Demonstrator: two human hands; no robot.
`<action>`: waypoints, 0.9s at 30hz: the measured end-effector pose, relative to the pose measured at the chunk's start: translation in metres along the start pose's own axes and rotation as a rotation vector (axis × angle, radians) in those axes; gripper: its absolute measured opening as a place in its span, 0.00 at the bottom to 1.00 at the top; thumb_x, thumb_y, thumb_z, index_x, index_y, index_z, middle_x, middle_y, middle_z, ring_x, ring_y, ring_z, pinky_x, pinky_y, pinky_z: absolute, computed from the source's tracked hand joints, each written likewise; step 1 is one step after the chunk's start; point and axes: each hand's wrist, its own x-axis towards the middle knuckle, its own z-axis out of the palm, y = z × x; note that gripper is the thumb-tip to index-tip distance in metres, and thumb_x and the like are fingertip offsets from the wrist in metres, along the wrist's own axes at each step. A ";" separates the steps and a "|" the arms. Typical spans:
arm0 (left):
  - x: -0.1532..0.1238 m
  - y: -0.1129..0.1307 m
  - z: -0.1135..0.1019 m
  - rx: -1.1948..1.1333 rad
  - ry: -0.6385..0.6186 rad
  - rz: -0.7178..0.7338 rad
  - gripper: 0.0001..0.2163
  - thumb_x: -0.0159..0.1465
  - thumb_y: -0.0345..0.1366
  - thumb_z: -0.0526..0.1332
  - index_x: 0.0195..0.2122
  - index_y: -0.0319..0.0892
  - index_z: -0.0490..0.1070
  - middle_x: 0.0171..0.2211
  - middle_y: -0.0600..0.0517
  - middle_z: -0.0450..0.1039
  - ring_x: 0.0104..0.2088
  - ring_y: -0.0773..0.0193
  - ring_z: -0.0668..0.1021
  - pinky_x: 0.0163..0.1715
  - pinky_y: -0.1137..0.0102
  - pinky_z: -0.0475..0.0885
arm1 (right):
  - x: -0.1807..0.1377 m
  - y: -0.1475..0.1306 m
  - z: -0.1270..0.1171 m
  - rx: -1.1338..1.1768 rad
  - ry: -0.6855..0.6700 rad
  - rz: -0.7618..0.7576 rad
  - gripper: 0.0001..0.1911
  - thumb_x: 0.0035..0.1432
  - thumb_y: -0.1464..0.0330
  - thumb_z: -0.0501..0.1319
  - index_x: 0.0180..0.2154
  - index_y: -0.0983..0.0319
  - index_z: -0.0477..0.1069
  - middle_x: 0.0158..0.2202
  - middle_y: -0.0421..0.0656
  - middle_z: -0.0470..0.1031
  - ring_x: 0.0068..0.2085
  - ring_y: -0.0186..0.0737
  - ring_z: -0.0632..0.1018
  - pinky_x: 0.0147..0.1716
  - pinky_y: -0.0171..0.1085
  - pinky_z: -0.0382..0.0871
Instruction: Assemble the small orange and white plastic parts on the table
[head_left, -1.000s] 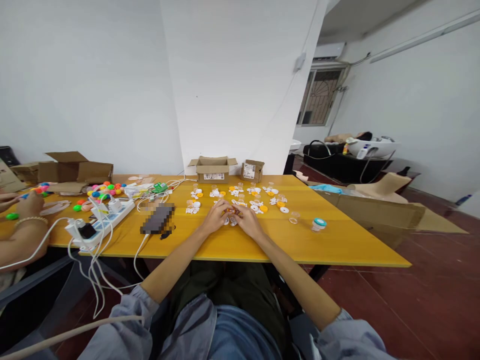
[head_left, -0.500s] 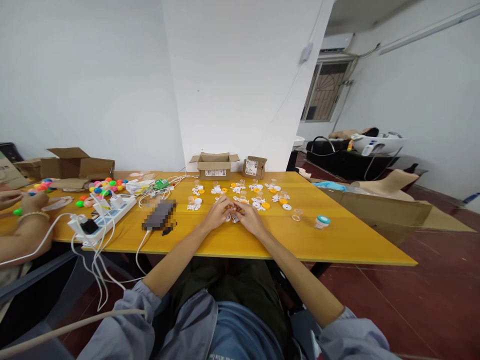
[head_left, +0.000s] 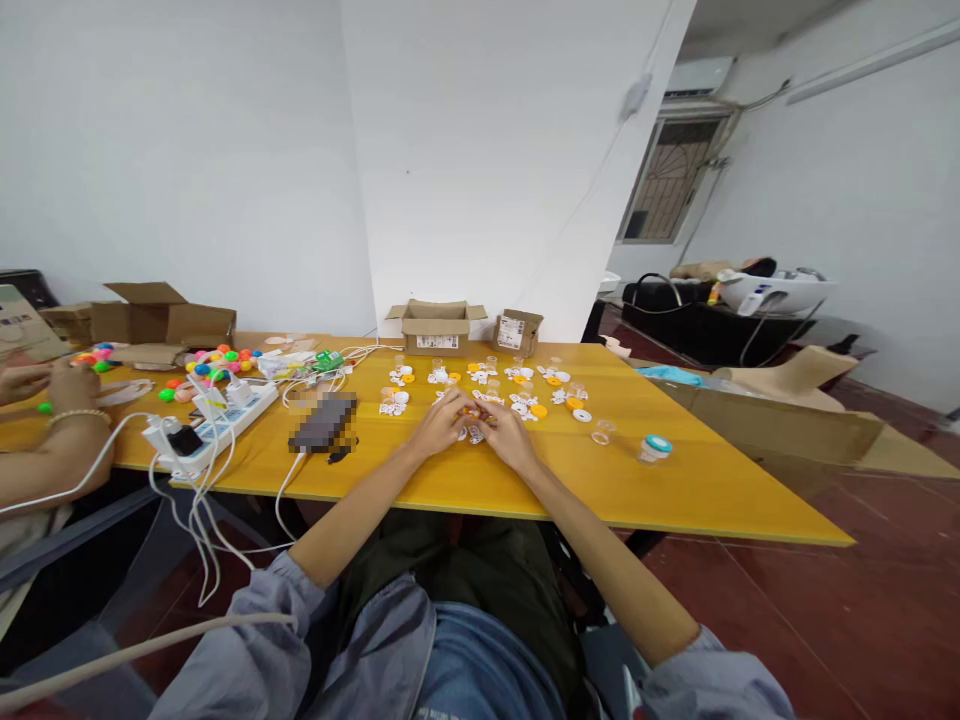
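Over the near middle of the table, my left hand (head_left: 441, 425) and my right hand (head_left: 505, 434) meet at the fingertips. Their fingers are bent together in a pinch; whatever is between them is too small and too covered to name. Small white pieces with dark marks (head_left: 475, 434) lie just beneath the fingers. Around both hands are little clusters of white pieces, with yellow lids (head_left: 538, 411), white lids (head_left: 581, 416) and clear plastic cups (head_left: 576, 391). To the right stand a clear cup (head_left: 602, 432) and a clear jar with a teal lid (head_left: 655, 447).
Two cardboard boxes (head_left: 436, 328) (head_left: 517, 332) stand against the wall. Left of my arm lie a dark pixelated device (head_left: 324, 422) and a white power strip (head_left: 225, 428) with trailing cables. Another person's hand (head_left: 71, 385) is at the far left, near colourful balls (head_left: 225, 360).
The whole view has shifted slightly, so the table and its things sit a little further right. My hands stay together at the fingertips, with only a slight finger movement.
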 end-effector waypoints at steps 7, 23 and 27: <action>0.000 -0.003 0.000 -0.005 -0.006 0.017 0.06 0.67 0.31 0.56 0.38 0.44 0.72 0.39 0.50 0.70 0.41 0.60 0.74 0.47 0.65 0.70 | 0.000 -0.003 0.000 -0.012 0.006 -0.019 0.13 0.52 0.74 0.56 0.36 0.58 0.78 0.30 0.40 0.77 0.31 0.40 0.75 0.34 0.36 0.69; -0.001 0.000 -0.002 0.064 -0.008 0.008 0.05 0.67 0.30 0.56 0.39 0.44 0.72 0.39 0.50 0.71 0.41 0.61 0.75 0.45 0.67 0.71 | 0.001 -0.002 0.000 0.026 -0.032 -0.011 0.12 0.55 0.74 0.57 0.38 0.58 0.78 0.31 0.40 0.78 0.32 0.39 0.75 0.34 0.35 0.70; -0.002 -0.002 -0.001 0.106 0.010 0.033 0.06 0.68 0.31 0.56 0.40 0.44 0.73 0.39 0.50 0.72 0.40 0.61 0.75 0.45 0.67 0.72 | 0.001 0.002 0.000 0.002 -0.025 -0.051 0.12 0.58 0.72 0.58 0.41 0.57 0.78 0.35 0.41 0.79 0.36 0.42 0.77 0.39 0.38 0.72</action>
